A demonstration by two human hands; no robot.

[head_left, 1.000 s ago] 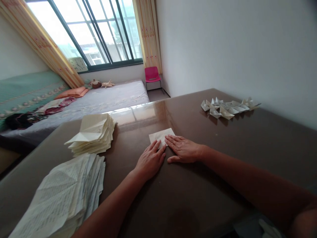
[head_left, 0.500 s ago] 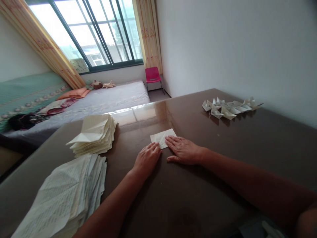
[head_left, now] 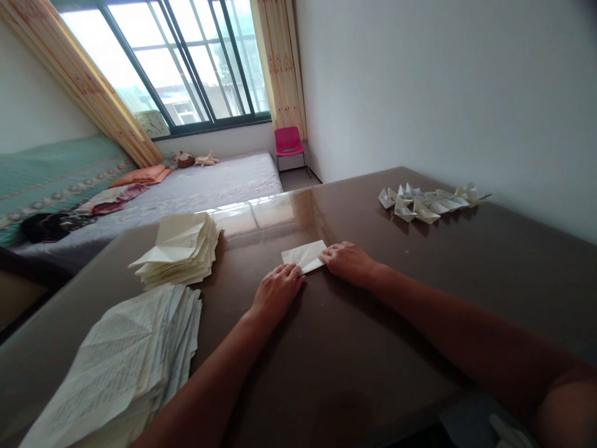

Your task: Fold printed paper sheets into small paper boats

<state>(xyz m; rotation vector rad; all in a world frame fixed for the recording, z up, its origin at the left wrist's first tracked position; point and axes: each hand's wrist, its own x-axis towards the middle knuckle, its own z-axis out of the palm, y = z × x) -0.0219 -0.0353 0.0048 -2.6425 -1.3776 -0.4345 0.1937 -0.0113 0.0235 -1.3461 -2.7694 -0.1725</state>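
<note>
A small folded sheet of paper [head_left: 305, 254] lies on the brown table in front of me, crease lines showing on its pale top side. My left hand [head_left: 278, 287] is closed on its near left edge, the fingers bent over the paper and the thumb hardly visible. At the right edge, my right hand [head_left: 349, 261] pinches the paper with its fingers drawn together. The fingertips of both hands cover parts of the near and right edges.
On the left stand a stack of cream folded papers [head_left: 180, 249] and, nearer, a stack of printed sheets [head_left: 125, 354]. Several folded paper shapes [head_left: 424, 202] sit at the right by the wall. Beyond the table [head_left: 373, 367] are a bed [head_left: 233, 177] and a pink chair [head_left: 289, 142].
My right hand has gone from lying flat with the thumb spread on the paper to pinching its right edge. My left hand has stayed nearly in place.
</note>
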